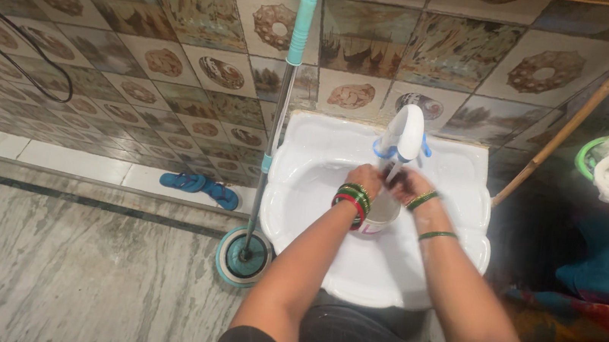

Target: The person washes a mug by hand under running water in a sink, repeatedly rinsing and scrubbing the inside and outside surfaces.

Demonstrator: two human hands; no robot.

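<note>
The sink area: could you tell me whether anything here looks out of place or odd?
Nothing looks spilled or broken. Both hands, left hand and right hand, hold a small cup under the tap in the sink. A mop leans against the sink, and blue slippers lie by the wall.

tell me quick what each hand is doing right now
Left hand: on the white cup in the sink; grip cannot be told.
Right hand: at the cup under the tap; cannot be told.

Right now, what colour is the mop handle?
The mop handle is teal with a metal pole, head view.
</note>
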